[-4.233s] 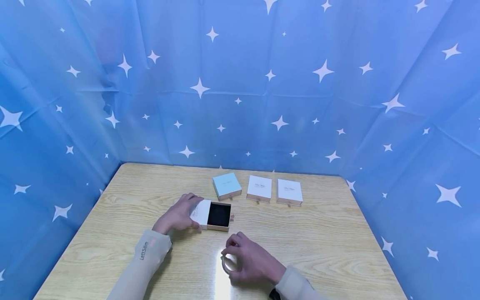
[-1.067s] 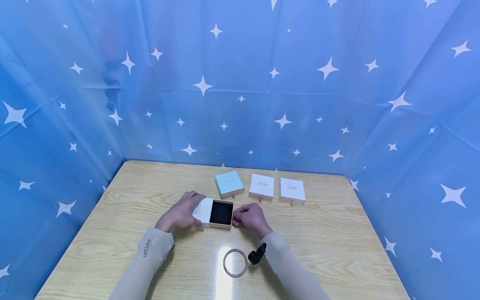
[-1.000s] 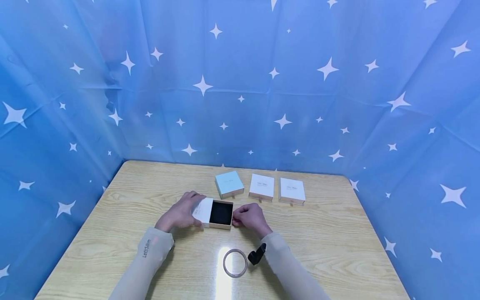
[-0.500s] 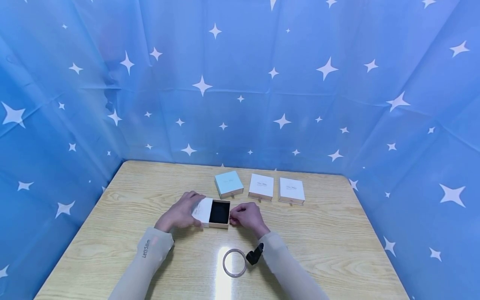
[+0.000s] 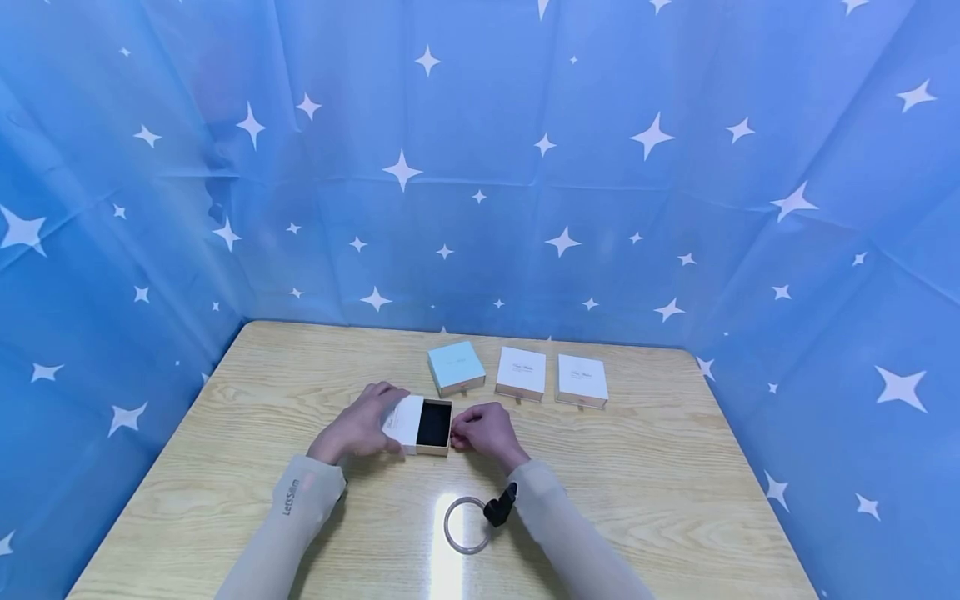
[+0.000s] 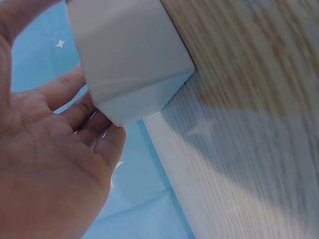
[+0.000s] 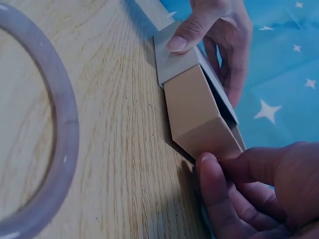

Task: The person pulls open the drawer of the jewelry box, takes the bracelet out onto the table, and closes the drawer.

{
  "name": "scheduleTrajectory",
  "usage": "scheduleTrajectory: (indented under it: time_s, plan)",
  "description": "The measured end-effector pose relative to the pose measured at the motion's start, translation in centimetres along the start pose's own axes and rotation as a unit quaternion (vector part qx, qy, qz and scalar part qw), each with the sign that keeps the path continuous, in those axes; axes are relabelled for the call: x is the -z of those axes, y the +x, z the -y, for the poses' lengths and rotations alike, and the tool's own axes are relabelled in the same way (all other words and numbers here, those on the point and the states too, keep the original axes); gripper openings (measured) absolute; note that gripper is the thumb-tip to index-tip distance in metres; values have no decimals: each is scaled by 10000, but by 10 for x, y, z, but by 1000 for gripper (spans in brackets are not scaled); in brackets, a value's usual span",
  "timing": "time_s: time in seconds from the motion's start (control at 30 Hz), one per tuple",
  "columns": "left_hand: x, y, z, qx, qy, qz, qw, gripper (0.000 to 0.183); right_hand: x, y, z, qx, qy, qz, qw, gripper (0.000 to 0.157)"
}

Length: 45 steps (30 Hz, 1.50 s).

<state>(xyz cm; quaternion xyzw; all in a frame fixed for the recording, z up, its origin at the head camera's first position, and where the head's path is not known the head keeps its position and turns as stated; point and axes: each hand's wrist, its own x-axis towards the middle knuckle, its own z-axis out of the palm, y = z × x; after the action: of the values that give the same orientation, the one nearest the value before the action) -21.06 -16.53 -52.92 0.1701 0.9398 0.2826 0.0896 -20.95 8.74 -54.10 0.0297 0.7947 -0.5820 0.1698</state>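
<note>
A white drawer-style jewelry box lies on its base, its sleeve [image 5: 405, 423] to the left and its tan, black-lined drawer [image 5: 433, 423] pulled part of the way out to the right. My left hand [image 5: 363, 427] grips the sleeve, thumb on the near side and fingers round the far side. At the drawer's outer end, my right hand [image 5: 489, 429] has thumb and index finger pinched together right at the end panel [image 7: 207, 137], covering the pull tab. A pale mauve bangle [image 7: 65, 124] lies flat on the table below the right wrist.
Behind the hands stand a light blue box [image 5: 457, 364] and two white boxes, one in the middle [image 5: 521, 369] and one at right [image 5: 582, 377]. A starred blue curtain [image 5: 480, 225] borders the wooden table [image 5: 645, 483]. A black wrist camera [image 5: 498, 506] overlaps the bangle's edge.
The right hand let go of the bangle and went up to the drawer's end. Over the last second it has moved left, and the drawer has slid further into the sleeve. The left hand stayed put.
</note>
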Motion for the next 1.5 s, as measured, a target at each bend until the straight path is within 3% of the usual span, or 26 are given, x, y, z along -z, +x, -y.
scheduleTrajectory:
  time_s: [1.5]
  plan:
    - [0, 1, 2, -127, -69, -59, 9999, 102, -31, 5, 16, 8, -414, 148, 9990, 14]
